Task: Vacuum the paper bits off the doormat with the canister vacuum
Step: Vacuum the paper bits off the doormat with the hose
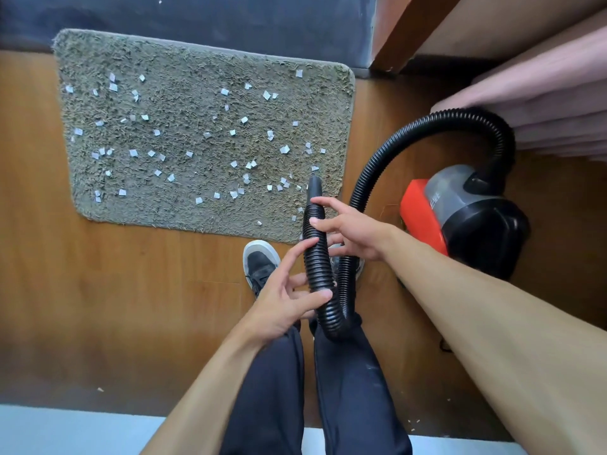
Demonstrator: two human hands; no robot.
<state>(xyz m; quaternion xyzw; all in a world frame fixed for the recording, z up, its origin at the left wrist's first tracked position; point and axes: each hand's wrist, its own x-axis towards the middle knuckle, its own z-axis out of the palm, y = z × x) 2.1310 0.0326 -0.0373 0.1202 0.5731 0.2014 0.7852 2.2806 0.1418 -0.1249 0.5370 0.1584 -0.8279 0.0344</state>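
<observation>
We see both hands on the black ribbed hose (317, 257), held up above the wooden floor (131, 290)
- right hand (354, 231): index finger and thumb curled over the hose just behind the smooth nozzle (314, 188), other fingers tucked behind it, a light hold
- left hand (285, 300): lower on the hose, thumb laid across the front, fingers spread with the tips reaching round the side, loose grip
- the hose makes a U-bend by the knees, then arcs up and over to the right into the canister vacuum (466, 221), an orange and black unit sitting on the floor well right of the mat
- nozzle tip hangs over the near right corner of the grey shaggy doormat (197, 60); we can't tell if it touches the pile
- paper bits (133, 153) scattered across most of the mat, a few right by the nozzle
- one dark shoe (261, 262) just short of the mat's near edge
</observation>
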